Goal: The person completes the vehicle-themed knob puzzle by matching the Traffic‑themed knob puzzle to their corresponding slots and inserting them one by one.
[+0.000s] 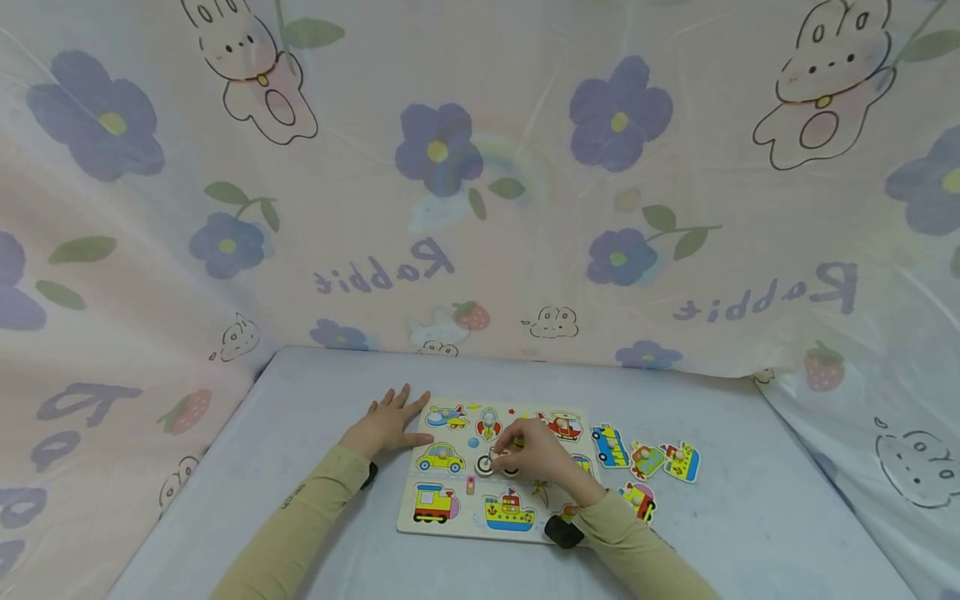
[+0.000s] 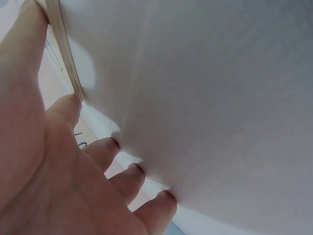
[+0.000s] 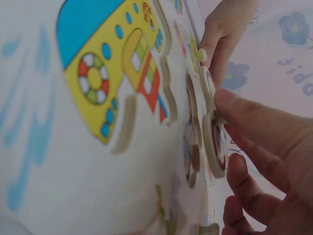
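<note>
My right hand (image 1: 536, 454) pinches a two-wheeler puzzle piece (image 1: 484, 464) between thumb and fingers, over the middle of a wooden peg-puzzle board (image 1: 471, 518). In the right wrist view the piece (image 3: 218, 147) stands slightly off the board, beside a wheel-shaped recess (image 3: 190, 142). My left hand (image 1: 386, 425) lies spread at the board's upper left edge. The left wrist view shows its thumb and index finger touching the board's edge (image 2: 68, 58), the other fingertips on the tabletop. A knobbed car piece (image 1: 441, 457) sits in the board beside the left thumb.
Right of the board lie loose bus (image 1: 611, 446), green vehicle (image 1: 647, 460), ship (image 1: 682, 462) and train (image 1: 642, 498) pieces. Plane (image 1: 446, 417), rocket (image 1: 488, 425) and helicopter (image 1: 564, 426) line the board's top row. A printed curtain (image 1: 517, 250) hangs behind the table.
</note>
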Demonstrator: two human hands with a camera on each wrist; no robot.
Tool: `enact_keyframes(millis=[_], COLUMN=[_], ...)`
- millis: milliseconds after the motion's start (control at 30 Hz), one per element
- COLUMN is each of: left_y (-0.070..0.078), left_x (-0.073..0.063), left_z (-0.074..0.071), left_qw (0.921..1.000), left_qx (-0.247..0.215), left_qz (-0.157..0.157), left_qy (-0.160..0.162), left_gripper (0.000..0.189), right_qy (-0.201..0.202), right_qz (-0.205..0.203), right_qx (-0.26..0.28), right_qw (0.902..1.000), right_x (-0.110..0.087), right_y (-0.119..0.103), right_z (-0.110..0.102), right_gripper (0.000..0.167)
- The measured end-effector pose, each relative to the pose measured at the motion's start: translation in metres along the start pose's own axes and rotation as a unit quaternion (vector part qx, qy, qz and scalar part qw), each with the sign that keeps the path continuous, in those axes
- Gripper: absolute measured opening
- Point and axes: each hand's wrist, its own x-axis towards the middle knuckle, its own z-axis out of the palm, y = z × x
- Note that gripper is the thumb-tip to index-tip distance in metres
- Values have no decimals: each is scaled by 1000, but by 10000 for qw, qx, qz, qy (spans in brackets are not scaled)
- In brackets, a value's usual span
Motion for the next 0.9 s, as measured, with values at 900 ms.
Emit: enact_keyframes(millis=[900], left_y=[3], left_x=[0], left_z=[-2], left_qw=[10000], left_qx=[12], left_qz=[-49], left_qy=[-56], left_gripper=[86], right_qy=[47], right_qz=[20], right_qx=[-414], right_qw=[9991], right_x=[1], right_y=[-2], right_z=[3], right_gripper=[14])
